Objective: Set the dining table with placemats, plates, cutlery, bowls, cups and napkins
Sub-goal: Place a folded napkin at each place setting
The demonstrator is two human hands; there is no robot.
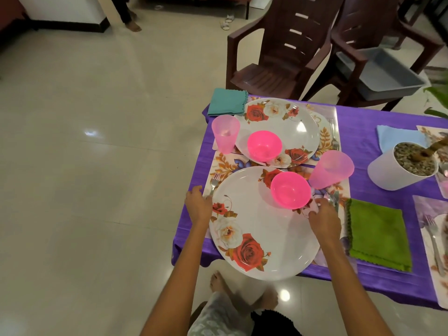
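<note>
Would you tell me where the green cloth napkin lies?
The green cloth napkin lies at the head view's right, beside the near floral plate, by the right hand.

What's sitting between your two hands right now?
In the head view, the near plate spans from left hand to right hand, a pink bowl on it.

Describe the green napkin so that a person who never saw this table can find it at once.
Start at the purple tablecloth and find the near plate, the rose-patterned one between the two hands. Directly to its right, beyond the cutlery, lies the green napkin, folded flat. The other napkins are teal and pale blue and lie farther away; only this one is bright green.
</note>
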